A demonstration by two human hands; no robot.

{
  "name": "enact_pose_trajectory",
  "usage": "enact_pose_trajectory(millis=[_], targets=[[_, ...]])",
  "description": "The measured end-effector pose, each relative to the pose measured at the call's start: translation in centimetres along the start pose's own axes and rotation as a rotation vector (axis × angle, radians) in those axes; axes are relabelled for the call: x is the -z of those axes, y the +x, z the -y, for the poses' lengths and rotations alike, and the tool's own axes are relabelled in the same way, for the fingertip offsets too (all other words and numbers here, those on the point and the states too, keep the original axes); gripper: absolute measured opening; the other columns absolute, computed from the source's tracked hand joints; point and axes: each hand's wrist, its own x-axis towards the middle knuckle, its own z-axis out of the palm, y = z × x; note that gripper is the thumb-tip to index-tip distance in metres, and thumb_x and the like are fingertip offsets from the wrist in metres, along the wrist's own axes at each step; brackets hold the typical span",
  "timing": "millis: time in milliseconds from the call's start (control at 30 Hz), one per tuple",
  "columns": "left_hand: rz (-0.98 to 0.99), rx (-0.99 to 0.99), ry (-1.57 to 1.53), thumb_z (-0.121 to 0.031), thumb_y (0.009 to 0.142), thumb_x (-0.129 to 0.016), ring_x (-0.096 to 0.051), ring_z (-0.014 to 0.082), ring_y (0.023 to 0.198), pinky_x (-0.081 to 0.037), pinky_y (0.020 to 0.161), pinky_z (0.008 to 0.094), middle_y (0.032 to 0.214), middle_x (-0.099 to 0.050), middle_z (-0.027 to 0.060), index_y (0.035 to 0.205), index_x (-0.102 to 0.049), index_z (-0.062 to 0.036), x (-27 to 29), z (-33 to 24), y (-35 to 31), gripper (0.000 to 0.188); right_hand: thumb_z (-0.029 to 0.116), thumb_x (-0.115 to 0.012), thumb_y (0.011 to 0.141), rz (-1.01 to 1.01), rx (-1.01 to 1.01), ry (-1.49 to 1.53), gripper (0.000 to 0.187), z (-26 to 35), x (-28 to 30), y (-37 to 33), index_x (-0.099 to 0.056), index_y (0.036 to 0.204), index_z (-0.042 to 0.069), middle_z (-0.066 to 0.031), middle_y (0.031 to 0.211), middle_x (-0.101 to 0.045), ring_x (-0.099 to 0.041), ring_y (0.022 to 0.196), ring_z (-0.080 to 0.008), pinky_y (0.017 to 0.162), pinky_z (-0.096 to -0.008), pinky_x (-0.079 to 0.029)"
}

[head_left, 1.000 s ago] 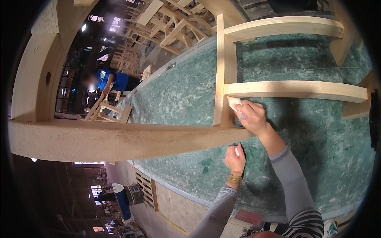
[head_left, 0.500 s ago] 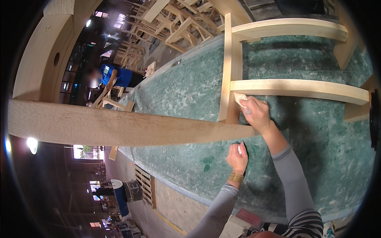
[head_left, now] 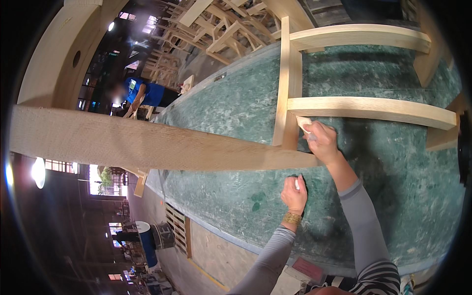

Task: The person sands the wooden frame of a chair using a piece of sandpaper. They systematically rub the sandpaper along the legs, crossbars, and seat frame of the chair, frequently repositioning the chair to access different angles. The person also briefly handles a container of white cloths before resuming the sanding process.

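Note:
My right hand (head_left: 323, 142) is closed around a cream-coloured, pointed piece (head_left: 303, 123) that looks like folded sandpaper or cloth. Its tip lies at the inner corner of a pale wooden chair frame, where the lower curved rail (head_left: 373, 106) meets the upright (head_left: 285, 83). To the left, on the green worktop (head_left: 236, 196), my left hand (head_left: 294, 194) is closed, with a small white bit showing by the thumb; what that is, I cannot make out. A long tapering wooden leg (head_left: 147, 145) of the frame reaches left from just above my left hand.
A second curved rail (head_left: 361, 37) crosses farther off. At the far left stands a thick wooden post (head_left: 49, 64) with a hole. Beyond the worktop, a person in a blue vest (head_left: 152, 94) works near stacked chair frames (head_left: 231, 37). A pallet (head_left: 178, 228) and a blue drum (head_left: 147, 246) stand lower left.
The tip of the cream piece has drawn back slightly from the corner below the rail. The left end of the long leg has shifted up a little. My left hand stays put.

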Motion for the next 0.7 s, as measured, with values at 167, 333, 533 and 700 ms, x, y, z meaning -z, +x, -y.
enact_pose_trajectory(millis=[167, 333, 533, 700], targets=[[0.0, -0.001, -0.001, -0.022, 0.087, -0.063, -0.056, 0.0372, 0.063, -0.042, 0.055, 0.0438, 0.07, -0.056, 0.0135, 0.074, -0.054, -0.007, -0.04, -0.01, -0.02, 0.022, -0.011, -0.06, 0.068, -0.002, -0.032, 0.008, 0.02, -0.11, -0.07, -0.31, -0.06, 0.084, 0.001, -0.0127, 0.072, -0.059, -0.06, 0.06, -0.0309, 0.051, -0.0375, -0.049], [0.004, 0.014, -0.011, -0.022, 0.087, -0.063, -0.056, 0.0373, 0.063, -0.042, 0.055, 0.0442, 0.07, -0.057, 0.0136, 0.074, -0.054, -0.0073, -0.1, 0.15, -0.1, 0.022, -0.01, -0.061, 0.071, -0.042, -0.022, 0.102, 0.018, -0.35, -0.17, -0.61, -0.06, 0.085, 0.002, -0.0127, 0.072, -0.059, -0.062, 0.06, -0.0293, 0.052, -0.0365, -0.05], [0.011, 0.004, 0.01, -0.022, 0.088, -0.063, -0.056, 0.0369, 0.062, -0.042, 0.055, 0.0438, 0.071, -0.057, 0.0132, 0.075, -0.054, -0.0074, -0.2, 0.3, -0.1, 0.022, -0.009, -0.062, 0.072, -0.028, -0.049, 0.028, 0.018, -0.49, 0.06, -0.93, -0.06, 0.087, 0.002, -0.0128, 0.072, -0.06, -0.065, 0.061, -0.0275, 0.052, -0.035, -0.051], [-0.008, -0.009, 0.006, -0.023, 0.088, -0.063, -0.056, 0.0367, 0.062, -0.043, 0.055, 0.0433, 0.071, -0.057, 0.0132, 0.075, -0.054, -0.0071, -0.2, 0.32, -0.15, 0.022, -0.01, -0.062, 0.071, -0.013, -0.091, 0.066, 0.019, -0.44, -0.07, -0.95, -0.06, 0.086, 0.002, -0.0138, 0.072, -0.06, -0.064, 0.062, -0.0289, 0.053, -0.0358, -0.051]])
